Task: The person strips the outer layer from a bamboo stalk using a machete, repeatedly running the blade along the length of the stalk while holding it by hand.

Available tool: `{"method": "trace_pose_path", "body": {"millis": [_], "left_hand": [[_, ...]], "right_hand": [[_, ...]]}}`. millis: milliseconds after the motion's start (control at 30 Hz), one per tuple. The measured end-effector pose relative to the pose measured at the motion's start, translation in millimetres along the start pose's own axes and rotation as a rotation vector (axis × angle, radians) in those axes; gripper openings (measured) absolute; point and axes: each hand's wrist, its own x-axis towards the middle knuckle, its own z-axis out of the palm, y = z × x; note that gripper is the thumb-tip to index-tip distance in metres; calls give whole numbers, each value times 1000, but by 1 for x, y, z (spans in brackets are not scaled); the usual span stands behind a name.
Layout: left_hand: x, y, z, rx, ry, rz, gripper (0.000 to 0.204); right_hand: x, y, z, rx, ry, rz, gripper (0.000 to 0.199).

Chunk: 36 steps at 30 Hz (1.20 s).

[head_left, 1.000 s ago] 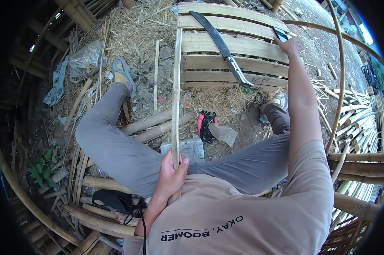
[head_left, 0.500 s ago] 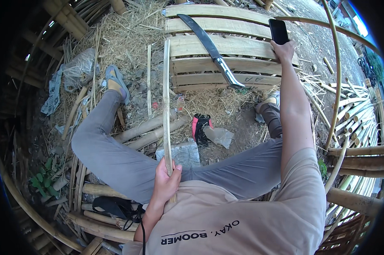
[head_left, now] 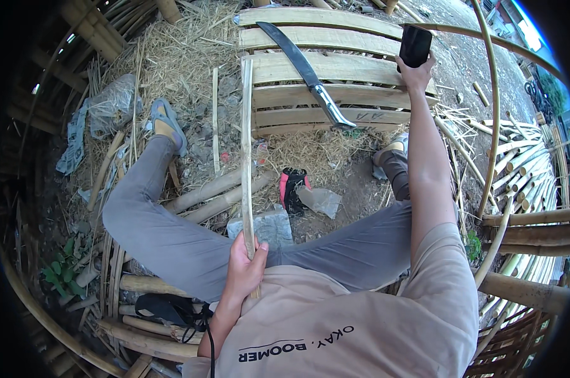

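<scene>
While my left hand (head_left: 244, 268) clenches the bamboo strip (head_left: 247, 151) near the machete (head_left: 304, 69), my right hand (head_left: 416, 69) should grip the dark phone (head_left: 415, 45) steadily.

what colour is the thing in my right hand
Black: the flat slab in the right hand, seen in the head view.

Plank platform (head_left: 360, 69) bears machete (head_left: 304, 66); straw-strewn ground (head_left: 184, 63).

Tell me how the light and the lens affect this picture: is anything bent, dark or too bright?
Head view: daylight is soft, without hard shadows; the machete blade shines a little. The fisheye bends the planks and the long cane near the rim. Corners are black; the top right is overexposed. The strip in the left hand looks sharp.
</scene>
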Motion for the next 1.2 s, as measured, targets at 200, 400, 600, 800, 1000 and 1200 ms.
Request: {"method": "trace_pose_path", "body": {"millis": [200,400,600,800,1000,1200], "left_hand": [[0,-1,0,17,7,0,20],[-1,0,0,24,4,15,20],[-3,6,0,35,37,-40,18],[-4,3,-6,62,47,-37,17],[-4,-1,-7,77,28,-23,17],[1,12,-3,-13,-44,-80,18]], "right_hand": [[-1,-17,-8,90,-17,-51,110],[-8,-24,-10,38,-37,-47,109],[4,-9,-5,-107,-143,-14,106],[27,14,9,-479,-347,106,108],[30,24,21,-629,-430,217,110],[-8,-39,1,-391,-370,-311,79]]}}
